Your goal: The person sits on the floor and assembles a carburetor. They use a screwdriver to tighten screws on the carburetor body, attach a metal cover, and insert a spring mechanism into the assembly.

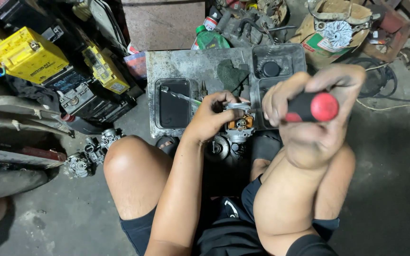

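screwdriver on carburetor, both hands busy

looks like screw work on the carburetor [239, 124]. to do it well, judging from the pose: keep the body pinned firm with the left hand [213, 118], keep the shaft straight in line with the screw, push down before turning so the tip doesn't slip out, turn slowly. the tip itself is hidden behind the fingers, so can't tell which screw it sits on.

right hand [309, 111]: fingers curled tight round the black-and-red screwdriver [312, 108], red butt end poking out past the thumb side, nothing spread. the carburetor is just to the left of it and a bit lower.

left hand: closed round the carburetor's left side, thumb and fingers pressed on the metal body, orange part showing just right of the fingertips. beyond both hands lies a dirty metal tray [176, 66] with a dark rag [231, 75]. more carburetor parts [91, 151] lie well off to the left of the left hand, on the floor.
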